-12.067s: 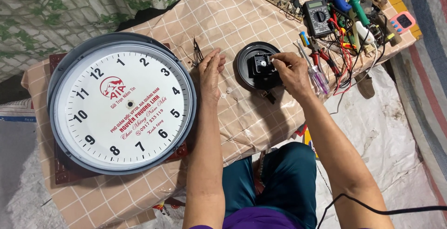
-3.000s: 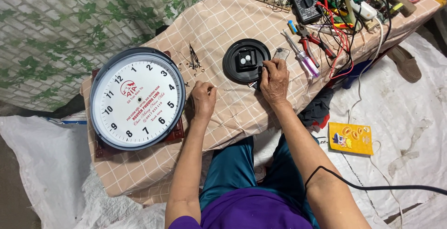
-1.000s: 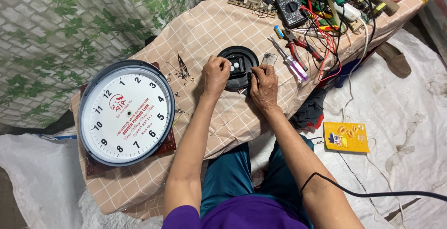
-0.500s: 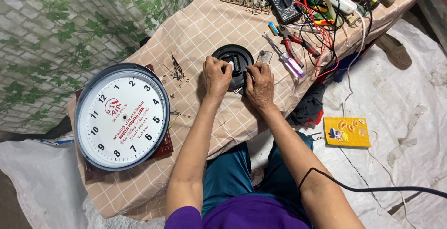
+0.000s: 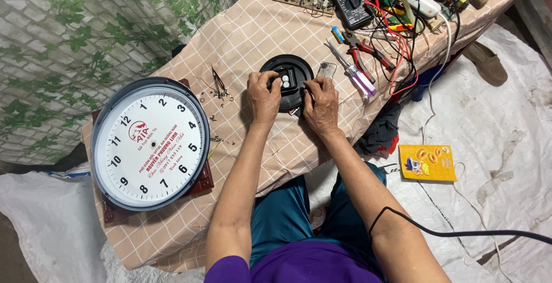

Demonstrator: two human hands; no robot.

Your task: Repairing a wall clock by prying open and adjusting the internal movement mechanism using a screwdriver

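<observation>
A black round clock movement housing (image 5: 287, 70) lies on the checked tablecloth (image 5: 253, 30), with a square black mechanism and small white gears in its middle. My left hand (image 5: 263, 96) grips the mechanism's left side with its fingertips. My right hand (image 5: 321, 104) pinches its right edge. Both hands hide the housing's near rim. A big round wall clock (image 5: 150, 143) with a white dial and grey rim lies face up to the left, on a dark red board.
Loose black clock hands and small screws (image 5: 217, 90) lie between the clock and the housing. Screwdrivers (image 5: 356, 76), pliers, a multimeter (image 5: 351, 2), circuit boards and tangled wires crowd the table's far right. A yellow packet (image 5: 428, 162) and a black cable lie on the white floor sheet.
Both hands have closed in on the black mechanism; earlier the left hand rested flat on the cloth. The view has shifted, so the clock and housing sit further left in the picture.
</observation>
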